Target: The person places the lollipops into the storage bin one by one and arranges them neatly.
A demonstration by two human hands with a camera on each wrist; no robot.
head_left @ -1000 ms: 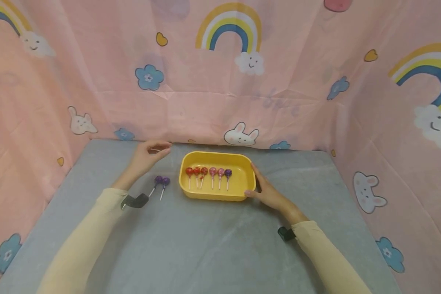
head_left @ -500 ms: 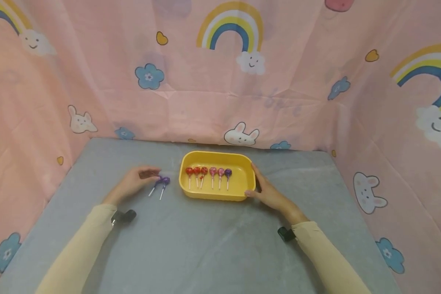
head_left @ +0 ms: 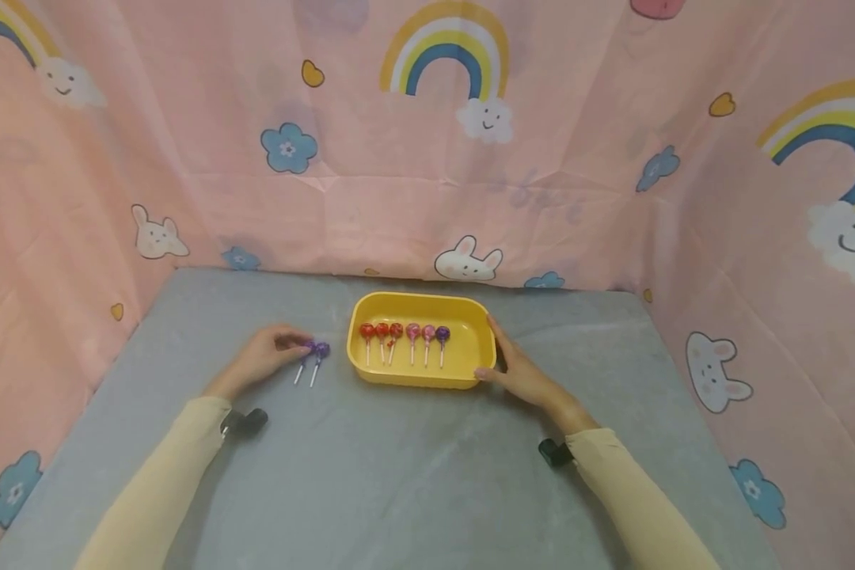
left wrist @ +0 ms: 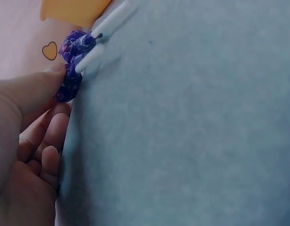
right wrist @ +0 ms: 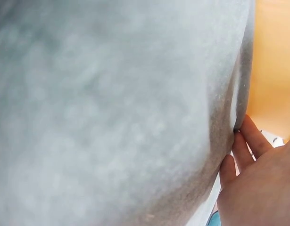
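Observation:
Two purple-wrapped lollipops lie side by side on the grey table left of the yellow tray [head_left: 473, 360]. My left hand [head_left: 264, 354] pinches the left purple lollipop [left wrist: 69, 87] by its candy head between thumb and fingers. Against it sits the other purple lollipop [head_left: 320, 349], its white stick pointing toward me. Inside the tray stand out several lollipops in a row: red ones [head_left: 367, 332], pink ones [head_left: 428, 333] and a purple one [head_left: 442, 335]. My right hand [head_left: 523, 376] holds the tray's right end, thumb at the front rim and fingers along the side wall.
The grey table [head_left: 399, 475] ends at a pink curtain [head_left: 399, 214] with rainbows and rabbits, which encloses the back and both sides. A dark wrist camera [head_left: 245, 423] sits on the left wrist, another dark wrist camera [head_left: 556, 453] on the right.
From behind the two purple lollipops my left hand has come down toward me and taken hold of the left one, which has shifted slightly right. The right hand and tray stay put.

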